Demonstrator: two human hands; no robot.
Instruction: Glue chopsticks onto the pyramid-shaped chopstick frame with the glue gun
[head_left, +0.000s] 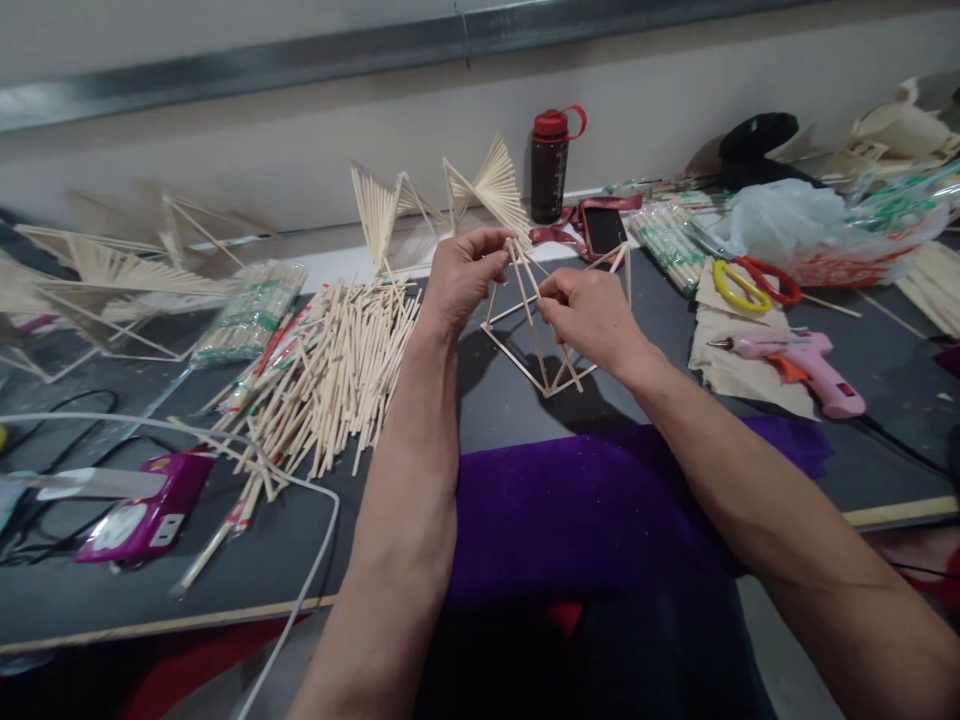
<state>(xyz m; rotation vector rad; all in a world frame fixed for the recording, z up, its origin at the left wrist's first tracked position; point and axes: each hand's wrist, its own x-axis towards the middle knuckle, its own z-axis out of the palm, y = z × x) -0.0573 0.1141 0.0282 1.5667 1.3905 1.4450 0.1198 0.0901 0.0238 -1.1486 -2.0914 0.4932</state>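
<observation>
Stick frame (531, 325) set bk fr. table edge (900, 512) | rm ltd L by stick pile (341, 370) | frame below L hand (466, 277) (top pinched) & R hand (592, 312) (stick (572, 368) gripped)

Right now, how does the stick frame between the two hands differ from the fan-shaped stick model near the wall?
The stick frame is an open outline of few sticks, while the fan-shaped model has many sticks set close together. The left hand and right hand hold the stick frame; the fan-shaped model stands farther back, near the wall, with no hand holding it. Both are built of thin, pale sticks.
</observation>
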